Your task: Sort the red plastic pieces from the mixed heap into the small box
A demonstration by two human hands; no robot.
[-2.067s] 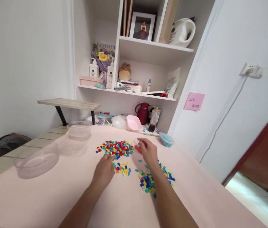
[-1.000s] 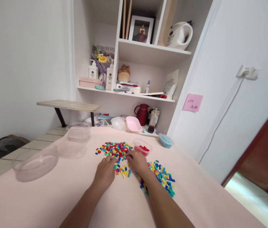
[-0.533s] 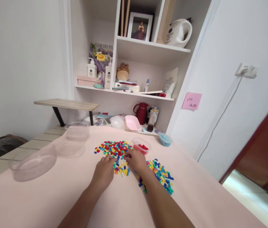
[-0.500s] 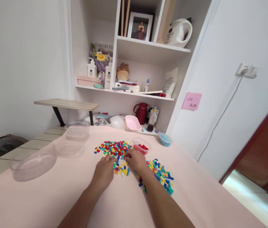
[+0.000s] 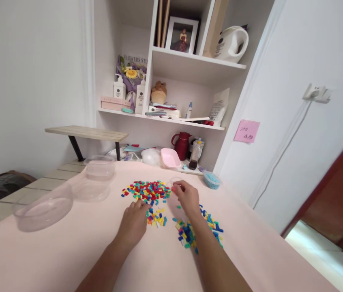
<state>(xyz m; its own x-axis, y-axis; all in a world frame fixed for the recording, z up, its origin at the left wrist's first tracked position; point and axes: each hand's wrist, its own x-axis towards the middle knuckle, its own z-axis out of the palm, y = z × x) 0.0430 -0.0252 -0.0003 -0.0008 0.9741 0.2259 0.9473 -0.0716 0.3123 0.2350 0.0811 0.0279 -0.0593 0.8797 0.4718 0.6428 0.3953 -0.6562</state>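
Small multicoloured plastic bricks lie in a far heap, a small near group and a right-hand heap. My left hand rests at the left edge of the near group, fingers curled together; what they hold, if anything, is hidden. My right hand is over a clear plastic tub, thumb and fingers pinched. Red shows at its fingertips, but I cannot tell whether that is a held brick or the tub's contents. The hand hides most of the tub, and my right forearm covers part of the right-hand heap.
Clear plastic containers stand on the table's left side. A tub of light-blue pieces sits at the back right. Behind the table are a pink tray, a dark red jug and a bottle, below the shelves.
My right hand has moved from the bricks in the middle, up and to the right, over the tub holding red bricks. My left hand has stayed almost in place.
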